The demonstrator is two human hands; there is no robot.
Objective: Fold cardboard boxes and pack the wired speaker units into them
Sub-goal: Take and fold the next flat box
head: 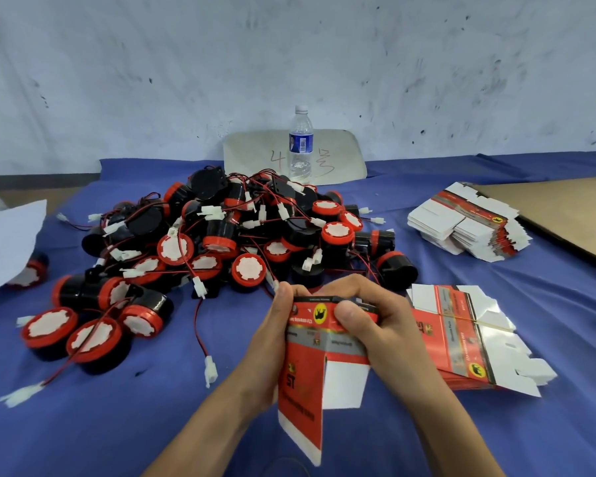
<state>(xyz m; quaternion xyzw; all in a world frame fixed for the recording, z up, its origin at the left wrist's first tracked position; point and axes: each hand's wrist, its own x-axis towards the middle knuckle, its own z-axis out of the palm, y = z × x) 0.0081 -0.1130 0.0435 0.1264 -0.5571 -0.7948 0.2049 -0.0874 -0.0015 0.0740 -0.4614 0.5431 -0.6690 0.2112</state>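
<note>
Cardboard box (305, 373), half folded, is pinched at its top by my fingers (350, 313), left hand (276, 339) on one side and right hand (387, 327) on the other, flaps hanging above the blue tabletop (152, 425). Flat boxes (458, 342) lie stacked just right; speaker units (221, 235) are heaped beyond.

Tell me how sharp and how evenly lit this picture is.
Head view: the light is soft and even, with faint shadows under the speaker pile; the box gripped by the left hand and right hand is fairly sharp, its small print unreadable; the white connector at lower left is smeared.
</note>
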